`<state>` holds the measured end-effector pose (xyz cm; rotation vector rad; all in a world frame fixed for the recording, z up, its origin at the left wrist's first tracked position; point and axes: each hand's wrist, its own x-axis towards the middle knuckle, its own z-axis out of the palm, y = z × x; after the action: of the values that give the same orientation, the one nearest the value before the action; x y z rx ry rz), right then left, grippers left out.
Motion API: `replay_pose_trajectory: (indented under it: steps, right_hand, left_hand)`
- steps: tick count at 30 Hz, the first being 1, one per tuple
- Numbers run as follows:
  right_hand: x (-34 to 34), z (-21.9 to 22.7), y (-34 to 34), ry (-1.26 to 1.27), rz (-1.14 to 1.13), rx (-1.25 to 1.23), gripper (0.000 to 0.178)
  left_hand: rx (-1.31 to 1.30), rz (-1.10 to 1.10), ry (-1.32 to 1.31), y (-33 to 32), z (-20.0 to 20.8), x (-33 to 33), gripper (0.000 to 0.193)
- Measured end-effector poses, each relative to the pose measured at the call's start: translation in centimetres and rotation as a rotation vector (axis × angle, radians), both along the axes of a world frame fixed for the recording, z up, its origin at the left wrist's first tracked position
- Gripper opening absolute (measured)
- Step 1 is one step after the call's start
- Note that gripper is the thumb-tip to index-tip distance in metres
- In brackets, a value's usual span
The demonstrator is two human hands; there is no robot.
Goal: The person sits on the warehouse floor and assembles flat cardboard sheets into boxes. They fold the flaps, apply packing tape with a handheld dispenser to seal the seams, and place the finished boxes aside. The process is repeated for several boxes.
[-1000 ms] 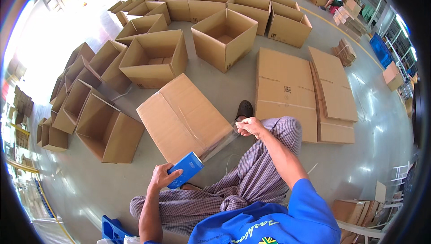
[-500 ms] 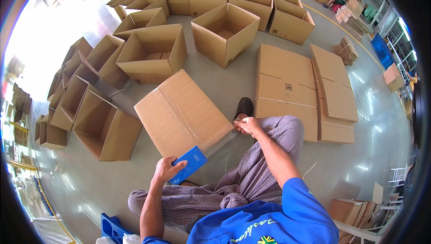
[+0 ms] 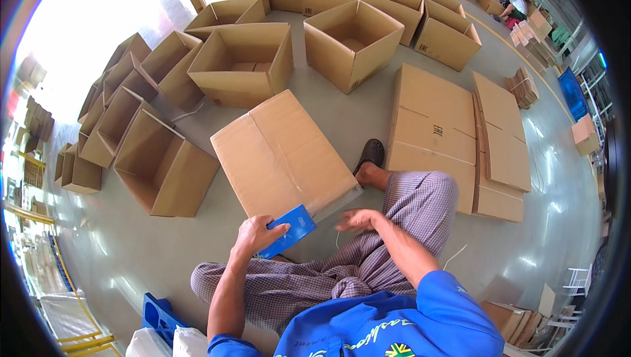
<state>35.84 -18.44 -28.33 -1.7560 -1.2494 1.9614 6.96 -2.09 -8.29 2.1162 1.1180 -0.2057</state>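
The worker's left hand (image 3: 253, 233) is clamped around a flat blue tool, probably a tape dispenser (image 3: 296, 225), at the near corner of a closed carton (image 3: 282, 147) on the floor. The right hand (image 3: 358, 220), blurred, hangs apart from it, fingers loosely extended, seemingly empty. Clear tape (image 3: 338, 201) shows along the carton's near edge; its top seam looks sealed. Beyond, open-topped cartons (image 3: 242, 88) stand erected; flattened cartons (image 3: 430, 127) remain unfolded.
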Motion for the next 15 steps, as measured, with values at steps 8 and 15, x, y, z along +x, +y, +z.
replay_pose_trajectory:
  steps: [8,15]
  right_hand:
    - [-9.3,6.0,4.3,0.28,-1.322,-0.044,0.054]
    - [-9.3,5.2,4.2,0.236,-1.31,0.01,0.04]
  left_hand:
    - [0.153,-0.069,-0.013,-1.0,0.5,0.2,0.053]
    - [0.032,-0.047,0.19,0.8,0.6,-7.6,0.064]
